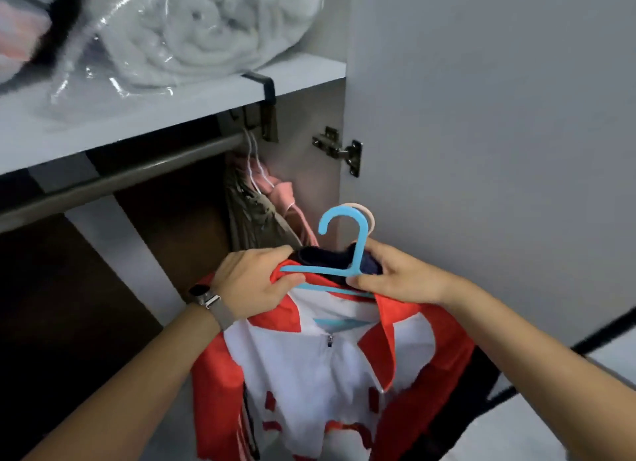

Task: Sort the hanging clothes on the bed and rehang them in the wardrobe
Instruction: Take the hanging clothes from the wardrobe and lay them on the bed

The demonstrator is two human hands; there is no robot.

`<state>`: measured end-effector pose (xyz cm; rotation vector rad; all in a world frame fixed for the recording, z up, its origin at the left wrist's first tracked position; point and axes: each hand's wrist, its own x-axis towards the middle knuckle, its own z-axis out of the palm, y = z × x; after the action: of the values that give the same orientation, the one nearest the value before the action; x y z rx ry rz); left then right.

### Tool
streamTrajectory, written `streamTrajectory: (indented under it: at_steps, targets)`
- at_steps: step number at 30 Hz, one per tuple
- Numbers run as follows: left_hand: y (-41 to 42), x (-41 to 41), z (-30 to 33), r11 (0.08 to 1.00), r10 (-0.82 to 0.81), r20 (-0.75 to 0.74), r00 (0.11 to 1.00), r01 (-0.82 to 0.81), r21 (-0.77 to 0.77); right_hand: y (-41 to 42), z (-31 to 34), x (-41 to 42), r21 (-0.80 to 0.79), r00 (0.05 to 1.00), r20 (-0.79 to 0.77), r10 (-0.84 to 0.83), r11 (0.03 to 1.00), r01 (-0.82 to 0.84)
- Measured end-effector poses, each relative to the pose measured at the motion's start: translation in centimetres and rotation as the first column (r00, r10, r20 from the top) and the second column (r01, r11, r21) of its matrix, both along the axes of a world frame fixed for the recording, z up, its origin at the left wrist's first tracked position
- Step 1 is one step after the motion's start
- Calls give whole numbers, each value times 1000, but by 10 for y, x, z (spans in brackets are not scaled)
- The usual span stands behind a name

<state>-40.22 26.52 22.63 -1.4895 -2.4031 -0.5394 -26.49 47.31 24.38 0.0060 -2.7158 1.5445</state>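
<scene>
Here both hands (254,281) grip the blue hanger (347,250) below the rail (137,174), beside hung clothes (254,202).

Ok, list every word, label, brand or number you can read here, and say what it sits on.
None can be read.
Red and white jacket: red marks low on the front, too blurred and cut off to read as letters.
Blue hanger, wristwatch, bagged blanket: no print visible.
</scene>
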Motion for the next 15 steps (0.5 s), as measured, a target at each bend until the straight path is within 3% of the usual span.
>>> streamTrajectory:
  at_steps: [6, 10, 15]
  targets:
    - [53, 100, 22, 997, -52, -26, 998, 53, 47, 45, 7, 128, -3, 984, 5, -177, 984, 177]
    - [97, 197, 11, 985, -171, -34, 985, 171, 19, 60, -6, 237, 99, 957, 80, -278, 958, 270]
    - [152, 320, 16, 939, -342, -52, 938, 340, -57, 68, 4, 385, 73, 875, 47, -481, 876, 477]
